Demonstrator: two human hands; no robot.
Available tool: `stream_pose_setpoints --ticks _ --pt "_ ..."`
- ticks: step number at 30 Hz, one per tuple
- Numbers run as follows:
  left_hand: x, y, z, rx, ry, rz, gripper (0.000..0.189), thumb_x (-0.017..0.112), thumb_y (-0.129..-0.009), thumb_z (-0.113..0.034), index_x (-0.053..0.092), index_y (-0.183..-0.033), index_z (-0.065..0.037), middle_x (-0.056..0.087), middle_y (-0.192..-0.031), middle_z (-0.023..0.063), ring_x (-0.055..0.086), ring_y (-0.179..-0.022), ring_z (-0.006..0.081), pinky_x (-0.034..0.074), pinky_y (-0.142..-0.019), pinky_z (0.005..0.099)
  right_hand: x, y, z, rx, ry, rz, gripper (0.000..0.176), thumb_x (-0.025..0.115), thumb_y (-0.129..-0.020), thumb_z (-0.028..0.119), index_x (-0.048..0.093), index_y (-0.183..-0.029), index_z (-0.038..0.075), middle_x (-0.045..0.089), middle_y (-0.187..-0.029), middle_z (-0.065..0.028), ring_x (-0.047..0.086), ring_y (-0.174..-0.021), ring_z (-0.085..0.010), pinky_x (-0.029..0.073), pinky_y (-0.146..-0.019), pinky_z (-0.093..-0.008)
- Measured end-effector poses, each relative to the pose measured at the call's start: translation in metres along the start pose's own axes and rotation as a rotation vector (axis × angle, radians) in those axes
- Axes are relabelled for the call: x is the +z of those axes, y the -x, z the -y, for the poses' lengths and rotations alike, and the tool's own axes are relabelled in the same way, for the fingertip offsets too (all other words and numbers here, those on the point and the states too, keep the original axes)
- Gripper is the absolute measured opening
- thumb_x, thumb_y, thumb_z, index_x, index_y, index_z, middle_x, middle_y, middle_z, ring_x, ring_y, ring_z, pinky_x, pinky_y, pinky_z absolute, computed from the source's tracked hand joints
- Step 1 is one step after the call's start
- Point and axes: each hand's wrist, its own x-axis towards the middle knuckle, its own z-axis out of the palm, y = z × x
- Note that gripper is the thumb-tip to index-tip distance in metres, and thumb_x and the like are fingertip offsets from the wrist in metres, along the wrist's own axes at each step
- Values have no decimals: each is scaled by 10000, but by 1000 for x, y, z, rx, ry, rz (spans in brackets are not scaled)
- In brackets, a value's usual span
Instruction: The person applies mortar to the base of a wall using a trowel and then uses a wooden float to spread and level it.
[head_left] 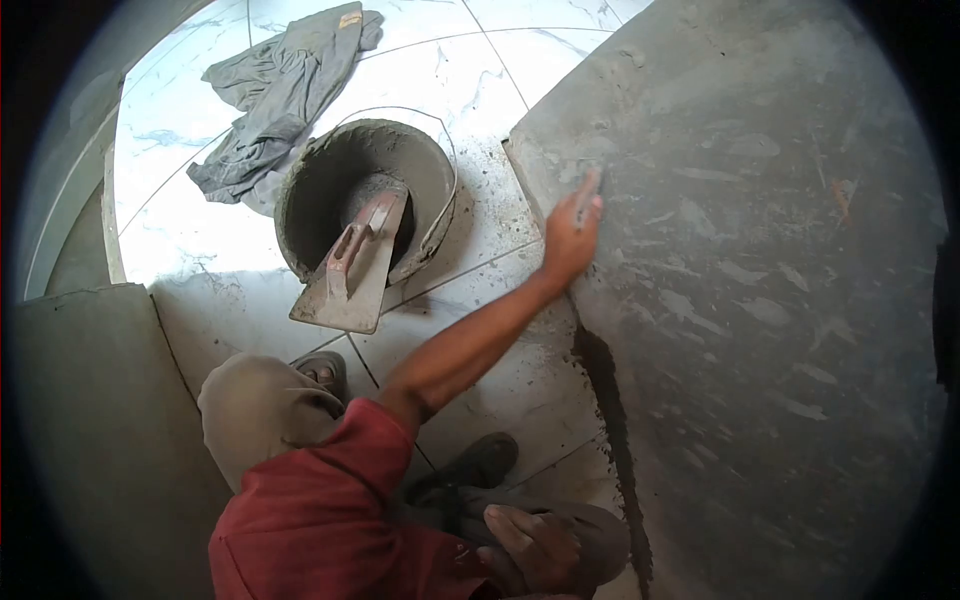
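My left hand (573, 238) reaches out to the edge of the grey plastered surface (740, 300). Its fingers are closed around a thin greyish thing that sticks out past them, too small to identify. Near the bottom, my right hand (535, 548) rests over my bent knee, its fingers loosely stretched and nothing visible in them. A cement-coated bucket (430, 165) with a wire handle stands on the tiles, left of my left hand. Across its rim lies a flat trowel (385, 262) with a worn reddish handle, touched by neither hand.
A crumpled grey cloth (290, 90) lies on the marbled tile floor (450, 75) behind the bucket. A grey slab or low wall (100, 400) stands at the left. A dark, rough strip (606, 400) runs along the plastered surface's lower edge.
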Motion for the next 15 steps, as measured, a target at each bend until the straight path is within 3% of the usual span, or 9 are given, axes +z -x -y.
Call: stream_pose_setpoints --ticks 2,4,6,8,10,13,14,15 --pt "2 -4 -19 43 23 46 447 434 -938 -305 432 -1339 -108 483 -1308 177 456 -1215 301 329 -1027 403 -4 -4 1 6 -20 70 419 750 -706 136 602 -1081 22 630 -1007 -134 634 -823 -234 521 -665 -325" --pt "-4 -39 -13 -30 40 44 442 432 -938 -302 437 -1335 -109 470 -1325 163 442 -1229 308 309 -1044 391 -4 1 -4 -157 127 103 411 732 -729 157 594 -1091 20 621 -1033 -142 633 -847 -244 520 -688 -335" --pt "-12 -58 -12 62 142 -31 433 441 -937 -284 448 -1325 -92 491 -1304 167 442 -1227 320 311 -1038 399 -6 -3 -4 -128 96 84 397 725 -736 159 597 -1086 21 618 -1041 -144 631 -854 -243 520 -692 -336" --pt "-14 -24 -19 17 109 -12 416 456 -931 -253 474 -1298 -57 505 -1283 179 474 -1194 319 318 -1032 377 -6 -4 -2 -91 74 61 383 718 -744 162 599 -1081 22 615 -1049 -146 630 -861 -243 520 -696 -337" --pt "-8 7 -28 148 28 169 405 465 -927 -238 494 -1271 -26 506 -1278 191 483 -1193 300 321 -1031 344 -2 -4 -2 -93 81 47 370 711 -752 164 601 -1075 23 611 -1057 -149 629 -869 -243 519 -701 -337" --pt "-11 -38 -55 82 77 39 407 459 -923 -239 499 -1265 -22 521 -1250 210 511 -1162 289 347 -1006 333 -1 -3 -3 -261 184 83 350 701 -763 167 605 -1067 25 607 -1069 -152 627 -879 -243 519 -707 -339" --pt "-13 -60 -61 36 134 -9 410 459 -921 -238 498 -1267 -22 531 -1234 217 516 -1155 292 363 -990 340 4 4 -1 -253 179 85 350 701 -763 167 605 -1067 25 607 -1069 -152 627 -879 -243 519 -707 -339" --pt "-11 -71 -59 115 191 -68 411 466 -912 -231 502 -1255 -7 547 -1199 229 542 -1109 318 398 -947 351 11 13 3 -81 92 20 339 692 -771 166 605 -1067 27 607 -1068 -148 623 -881 -244 519 -705 -343"
